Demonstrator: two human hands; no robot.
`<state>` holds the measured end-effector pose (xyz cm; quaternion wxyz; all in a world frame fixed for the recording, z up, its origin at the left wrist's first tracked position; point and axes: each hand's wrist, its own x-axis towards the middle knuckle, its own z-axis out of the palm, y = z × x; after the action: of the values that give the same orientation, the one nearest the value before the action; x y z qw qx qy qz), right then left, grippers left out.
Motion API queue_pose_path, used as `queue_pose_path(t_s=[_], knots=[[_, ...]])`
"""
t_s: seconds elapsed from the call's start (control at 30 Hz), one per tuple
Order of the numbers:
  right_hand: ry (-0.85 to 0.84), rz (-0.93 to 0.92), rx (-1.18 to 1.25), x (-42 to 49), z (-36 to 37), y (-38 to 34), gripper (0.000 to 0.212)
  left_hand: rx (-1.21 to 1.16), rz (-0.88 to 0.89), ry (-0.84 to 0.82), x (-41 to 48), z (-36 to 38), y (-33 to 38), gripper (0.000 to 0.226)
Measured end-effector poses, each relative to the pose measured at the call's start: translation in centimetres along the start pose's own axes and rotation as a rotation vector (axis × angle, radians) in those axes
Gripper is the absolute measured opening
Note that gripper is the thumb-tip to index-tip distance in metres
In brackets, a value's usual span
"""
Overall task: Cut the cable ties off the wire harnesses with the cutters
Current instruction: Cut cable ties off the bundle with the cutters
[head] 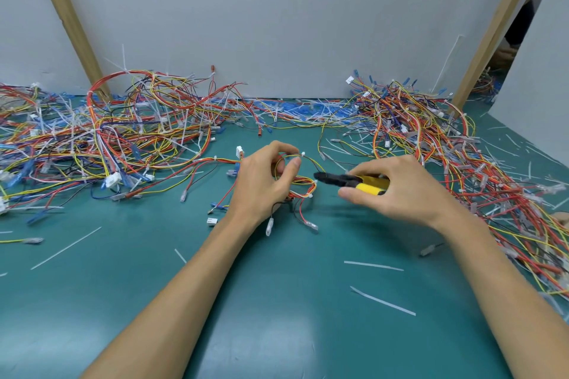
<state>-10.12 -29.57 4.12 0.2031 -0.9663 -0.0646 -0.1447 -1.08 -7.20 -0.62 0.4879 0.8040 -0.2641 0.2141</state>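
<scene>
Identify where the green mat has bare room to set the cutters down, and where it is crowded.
Freest is the near mat between the forearms, dotted only with cut tie strips. Crowded: the left wire pile, the right wire pile.

A teal-green desk with a matte top. On its left side lies a wide tangled pile of harnesses, red, yellow, orange, blue and black wires bound with white ties and ending in white plugs. A second tangled pile covers the right side and runs along the right edge toward the front. Between them, along the back edge, lies a band of scraps, white and blue. Loose cut ties lie scattered nearer the front: a long strip at left and two strips at right. A small white plug lies near the middle.
</scene>
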Motion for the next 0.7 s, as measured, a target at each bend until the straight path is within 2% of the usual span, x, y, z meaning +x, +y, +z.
queue_pose_path(t_s=[0.1,0.2,0.27,0.37,0.43,0.6,0.7], knots=[[-0.159,0.002,0.094,-0.1,-0.5,0.3,0.046,0.038,-0.032,0.06,0.2,-0.2,-0.6,0.02],[-0.309,0.001,-0.005,-0.2,-0.1,0.0,0.055,0.058,-0.062,0.093,0.4,-0.5,-1.0,0.022],[-0.332,-0.003,-0.098,-0.1,0.3,-0.4,0.056,0.055,-0.078,0.097,0.4,-0.5,-1.0,0.021],[-0.313,-0.016,-0.089,0.0,0.5,-0.8,0.045,0.043,-0.077,0.109,0.4,-0.6,-0.7,0.019],[-0.263,-0.029,-0.07,0.0,0.5,-1.1,0.038,0.02,-0.073,0.116,0.4,-0.7,-0.2,0.017],[0.194,-0.143,0.104,-0.1,1.6,-2.9,0.004,-0.139,-0.109,0.105,0.3,-1.0,0.8,0.027],[0.203,-0.16,0.088,0.2,3.0,-3.9,0.003,-0.252,-0.116,0.068,0.2,-1.5,1.3,0.04]])
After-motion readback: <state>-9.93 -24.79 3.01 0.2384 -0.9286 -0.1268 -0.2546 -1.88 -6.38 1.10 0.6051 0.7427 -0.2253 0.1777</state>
